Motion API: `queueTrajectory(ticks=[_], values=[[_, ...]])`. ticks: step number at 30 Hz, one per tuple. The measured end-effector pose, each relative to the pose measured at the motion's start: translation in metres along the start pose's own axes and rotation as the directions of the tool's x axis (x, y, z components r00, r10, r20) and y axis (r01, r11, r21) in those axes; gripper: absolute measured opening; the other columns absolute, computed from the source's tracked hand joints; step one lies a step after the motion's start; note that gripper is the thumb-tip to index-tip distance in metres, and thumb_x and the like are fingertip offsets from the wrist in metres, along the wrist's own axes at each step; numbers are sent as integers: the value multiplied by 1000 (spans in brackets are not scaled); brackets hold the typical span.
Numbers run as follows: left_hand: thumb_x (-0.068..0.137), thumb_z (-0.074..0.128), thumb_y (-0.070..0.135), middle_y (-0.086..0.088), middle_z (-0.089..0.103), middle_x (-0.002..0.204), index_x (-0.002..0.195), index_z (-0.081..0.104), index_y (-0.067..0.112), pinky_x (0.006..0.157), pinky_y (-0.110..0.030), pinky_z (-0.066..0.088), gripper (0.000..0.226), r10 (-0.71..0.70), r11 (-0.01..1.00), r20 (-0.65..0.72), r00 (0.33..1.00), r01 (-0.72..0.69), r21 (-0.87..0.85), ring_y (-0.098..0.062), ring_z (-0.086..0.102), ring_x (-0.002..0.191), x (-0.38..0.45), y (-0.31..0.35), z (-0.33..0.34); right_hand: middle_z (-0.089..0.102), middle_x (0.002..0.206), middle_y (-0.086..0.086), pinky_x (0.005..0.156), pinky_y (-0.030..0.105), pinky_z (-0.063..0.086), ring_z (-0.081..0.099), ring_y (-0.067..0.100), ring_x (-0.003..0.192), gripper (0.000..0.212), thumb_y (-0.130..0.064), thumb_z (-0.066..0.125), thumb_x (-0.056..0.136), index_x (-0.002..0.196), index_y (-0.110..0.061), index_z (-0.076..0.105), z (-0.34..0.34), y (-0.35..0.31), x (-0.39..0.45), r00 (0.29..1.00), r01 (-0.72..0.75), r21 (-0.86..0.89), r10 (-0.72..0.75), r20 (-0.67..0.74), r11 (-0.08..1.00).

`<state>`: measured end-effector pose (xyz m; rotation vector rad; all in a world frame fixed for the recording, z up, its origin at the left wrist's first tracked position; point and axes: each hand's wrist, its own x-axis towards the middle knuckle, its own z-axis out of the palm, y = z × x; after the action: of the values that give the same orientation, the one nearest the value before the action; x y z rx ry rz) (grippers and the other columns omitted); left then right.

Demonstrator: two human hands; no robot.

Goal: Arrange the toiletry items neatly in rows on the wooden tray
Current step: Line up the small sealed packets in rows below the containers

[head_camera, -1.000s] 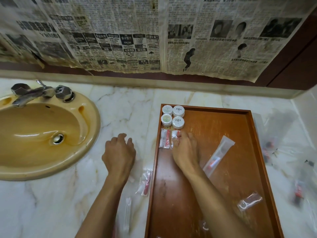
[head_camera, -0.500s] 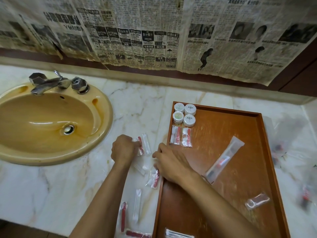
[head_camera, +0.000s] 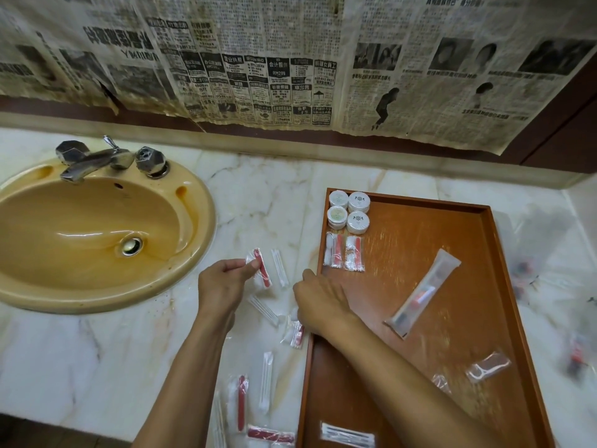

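Pinched between thumb and fingers, the left hand [head_camera: 223,282] has a clear sachet with a red stick [head_camera: 261,268] lifted just off the marble counter [head_camera: 274,205]. The right hand [head_camera: 319,302] reaches over the wooden tray [head_camera: 420,221]'s left rim, fingers curled down onto another sachet [head_camera: 295,331]; whether they grip it, I cannot tell. These packets look feather-light, crinkly and slippery, so take them at an end seam, not the flat middle. On the tray, four round tubs [head_camera: 349,213] sit at eleven o'clock, two sachets [head_camera: 344,255] touching below them. A toothbrush pack [head_camera: 423,292] lies slanted mid-tray. Plenty of bare wood at three o'clock; mind the raised rim. Loose sachets [head_camera: 255,402] wait at seven o'clock.
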<state>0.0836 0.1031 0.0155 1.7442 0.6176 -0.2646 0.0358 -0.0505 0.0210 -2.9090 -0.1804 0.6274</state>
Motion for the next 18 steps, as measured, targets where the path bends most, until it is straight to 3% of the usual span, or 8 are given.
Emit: queueTrajectory(ticks=[5,11,14,18], values=[[77,82,24,1,63,75,91,70,5,60,-25,42,27,14,1000,22,1000,-14,-1,-10,56,66,-5,-3,2,49,116,9,90,35,36,55,31,103,20,-14,58,90,110,-11,62,-3,4,1,1000,11,56,-11,4,998],[79,80,26,0,64,79,93,69,6,60,-26,42,26,27,1000,7,1000,-26,-13,-11,56,67,-9,0,7,58,99,-2,65,29,38,54,21,95,18,-7,51,82,87,-21,61,-16,24,-1,999,53,251,-54,-1,967],[79,80,26,-1,64,78,93,69,7,61,-27,42,26,34,999,2,999,-34,-28,-12,57,68,-12,4,12,61,93,-7,68,31,44,55,16,87,13,-12,51,85,85,-25,55,-29,43,-9,999,-1,411,-19,44,912],[78,81,25,-6,69,78,91,68,9,60,-27,43,24,41,998,47,998,-39,-41,-18,64,71,-20,8,28,62,90,-8,76,33,48,57,14,85,7,-20,58,91,89,-26,59,-29,78,-18,996,-52,603,82,-22,796]])
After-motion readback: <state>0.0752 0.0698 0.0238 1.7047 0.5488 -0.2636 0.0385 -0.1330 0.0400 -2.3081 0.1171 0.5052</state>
